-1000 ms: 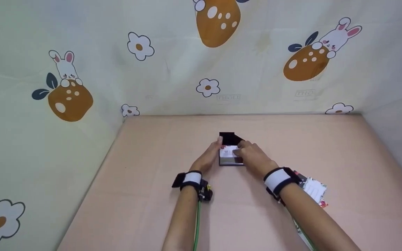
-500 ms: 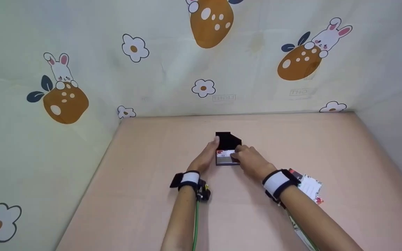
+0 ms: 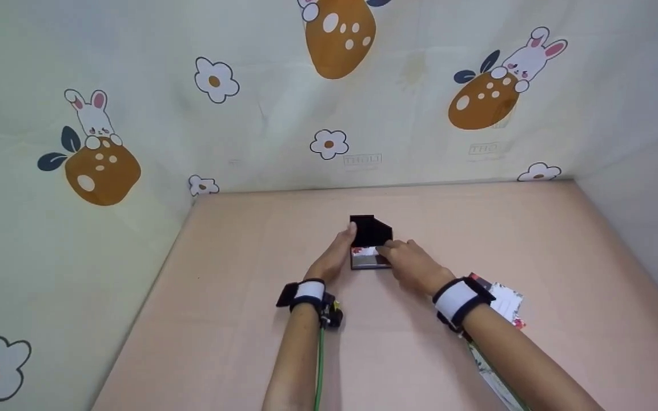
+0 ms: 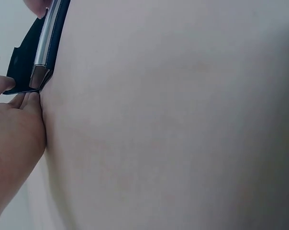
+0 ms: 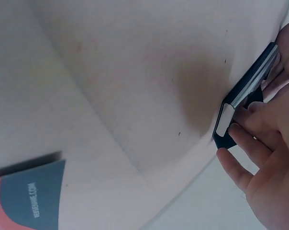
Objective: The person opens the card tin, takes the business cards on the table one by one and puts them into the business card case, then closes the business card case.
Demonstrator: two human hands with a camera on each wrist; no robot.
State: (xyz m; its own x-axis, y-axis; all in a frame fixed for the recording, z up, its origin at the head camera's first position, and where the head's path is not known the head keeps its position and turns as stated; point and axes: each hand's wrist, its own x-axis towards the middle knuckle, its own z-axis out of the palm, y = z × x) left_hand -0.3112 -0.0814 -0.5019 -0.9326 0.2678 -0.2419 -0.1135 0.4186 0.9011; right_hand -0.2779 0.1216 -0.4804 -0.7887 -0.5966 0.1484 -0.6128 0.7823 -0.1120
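Head view: my left fingers (image 3: 352, 229) pinch the open black rectangular case (image 3: 372, 232), while my right fingers (image 3: 397, 246) touch its red-and-white paper card (image 3: 366, 251), whether pinching I cannot tell.

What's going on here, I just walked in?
A person is handling a black case with its flap open. The left hand grips the left side, by the flap. The right hand has its fingers at a card that shows partly inside; whether they pinch or press it is hard to tell. More cards lie on the table to the right.
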